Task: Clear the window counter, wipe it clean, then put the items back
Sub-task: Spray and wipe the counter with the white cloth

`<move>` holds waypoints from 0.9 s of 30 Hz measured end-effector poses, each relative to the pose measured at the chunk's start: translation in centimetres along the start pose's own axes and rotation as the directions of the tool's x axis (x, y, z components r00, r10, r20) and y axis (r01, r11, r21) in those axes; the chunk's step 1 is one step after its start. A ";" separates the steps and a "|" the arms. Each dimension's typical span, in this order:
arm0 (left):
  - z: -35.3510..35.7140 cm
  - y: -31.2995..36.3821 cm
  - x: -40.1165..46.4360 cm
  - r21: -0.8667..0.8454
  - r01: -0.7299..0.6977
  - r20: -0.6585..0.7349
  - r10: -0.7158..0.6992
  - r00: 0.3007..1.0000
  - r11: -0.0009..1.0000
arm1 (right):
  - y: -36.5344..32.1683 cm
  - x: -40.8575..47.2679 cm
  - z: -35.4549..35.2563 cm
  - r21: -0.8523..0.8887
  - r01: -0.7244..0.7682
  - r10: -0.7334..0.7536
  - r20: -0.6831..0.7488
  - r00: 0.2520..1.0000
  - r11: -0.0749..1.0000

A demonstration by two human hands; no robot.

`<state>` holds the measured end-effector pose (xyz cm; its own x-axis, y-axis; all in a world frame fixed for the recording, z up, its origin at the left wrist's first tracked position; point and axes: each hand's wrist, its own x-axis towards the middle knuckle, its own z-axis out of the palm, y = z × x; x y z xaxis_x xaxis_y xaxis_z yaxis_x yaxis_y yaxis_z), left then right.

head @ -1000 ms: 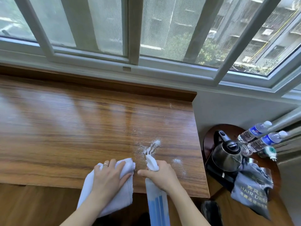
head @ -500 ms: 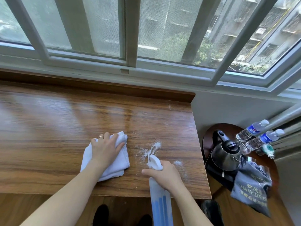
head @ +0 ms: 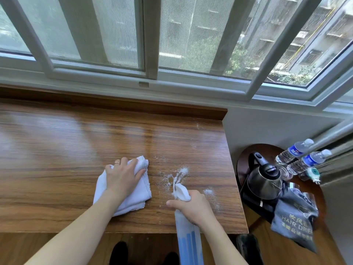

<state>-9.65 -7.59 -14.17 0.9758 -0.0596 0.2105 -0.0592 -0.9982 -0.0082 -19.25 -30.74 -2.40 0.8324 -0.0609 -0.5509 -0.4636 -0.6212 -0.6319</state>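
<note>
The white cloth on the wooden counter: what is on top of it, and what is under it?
The left hand presses on the white cloth, which lies on the wooden counter. The wood under the cloth is covered. White foam lies beside the cloth, apart from it.

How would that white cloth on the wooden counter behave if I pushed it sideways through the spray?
The white cloth looks soft and floppy: it lies in loose folds under the left hand, so it would probably bunch rather than slide stiffly. It seems light, and likely needs the palm's pressure to stay flat. The foam on the counter should soak in.
</note>
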 end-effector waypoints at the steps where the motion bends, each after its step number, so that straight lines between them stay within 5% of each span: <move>1: 0.0 0.0 0.0 -0.004 0.001 -0.001 -0.001 1.000 1.000 | 0.0 0.0 -0.1 -0.011 -0.003 0.003 0.003 1.000 1.000; 15: 0.6 0.1 1.8 -0.069 0.058 -0.049 -0.061 0.997 0.996 | 0.1 0.9 -2.2 0.031 0.034 -0.036 0.072 0.997 0.999; 27: -1.3 4.0 13.7 -0.094 -0.089 0.060 0.095 0.994 0.992 | -3.8 5.0 -2.9 0.142 -0.041 0.045 -0.024 0.999 0.989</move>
<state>3.23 -12.43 -10.03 0.9767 -0.1539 0.1495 -0.1650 -0.9841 0.0651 -12.47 -30.88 -1.15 0.8178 -0.1069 -0.5655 -0.5355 -0.5013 -0.6797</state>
